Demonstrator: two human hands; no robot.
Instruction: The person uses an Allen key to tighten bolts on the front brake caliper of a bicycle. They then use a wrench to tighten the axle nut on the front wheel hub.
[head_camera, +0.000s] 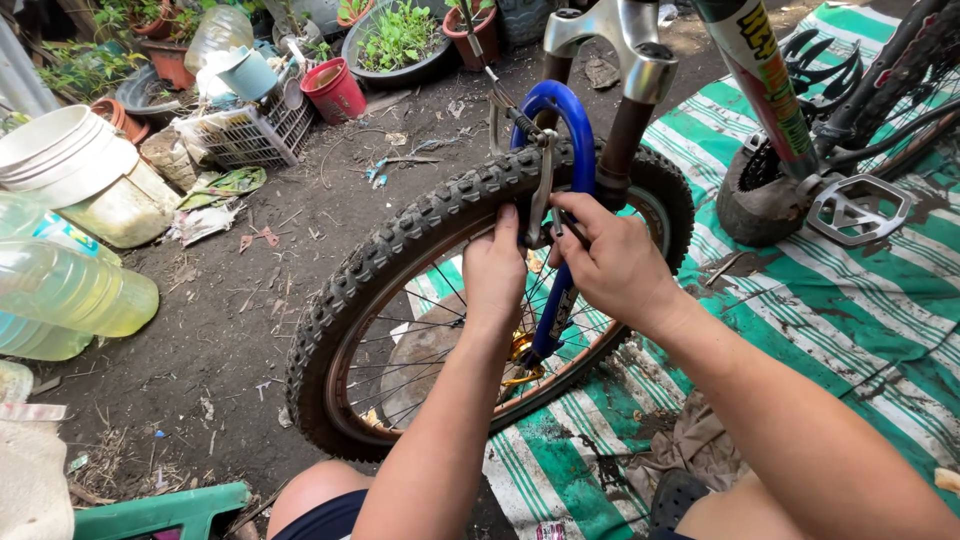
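While a green-and-white striped tarp (860, 330) covers the ground at the right of the frame, a knobby front bicycle wheel (400, 250) stands upright at centre in a blue fork (572, 150). At the wheel's top, the right hand (612, 262) pinches the thin brake cable (572, 228) beside the silver brake arm (541, 190). The left hand (494, 272) curls closed over the tyre, thumb against that arm.

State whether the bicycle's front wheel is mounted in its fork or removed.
Mounted: the front wheel sits between the blue fork legs; both hands work at its rim brake.
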